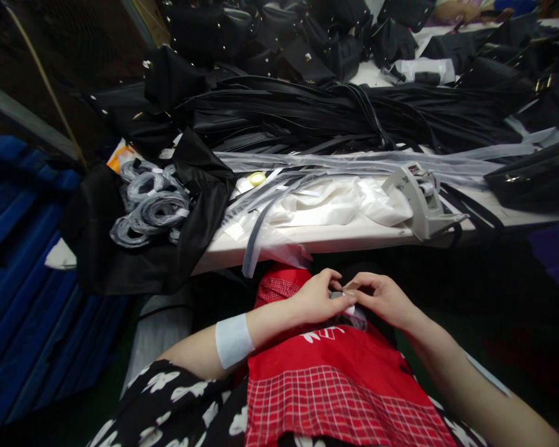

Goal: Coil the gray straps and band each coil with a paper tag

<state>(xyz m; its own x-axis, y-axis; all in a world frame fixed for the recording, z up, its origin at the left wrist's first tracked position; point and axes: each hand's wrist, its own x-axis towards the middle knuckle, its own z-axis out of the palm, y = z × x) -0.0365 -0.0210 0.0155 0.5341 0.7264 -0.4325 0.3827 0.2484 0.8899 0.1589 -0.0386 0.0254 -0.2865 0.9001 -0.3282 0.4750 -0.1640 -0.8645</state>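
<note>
Over my lap, my left hand grips a small coil of grey, see-through strip with a white patch on it. Most of the coil is hidden behind my fingers. My right hand meets the left at the coil, its thumb and forefinger pinched together at the white patch. Similar coiled strips, some with white bands, are heaped on black fabric at the table's left end. Beyond my hands, a pale tape dispenser stands near the table's front edge.
Long clear strips lie across the white table, one hanging over its edge. Behind them are bundled black straps and black bags. Blue slatted plastic stands at left. Another person's arm shows at the far right.
</note>
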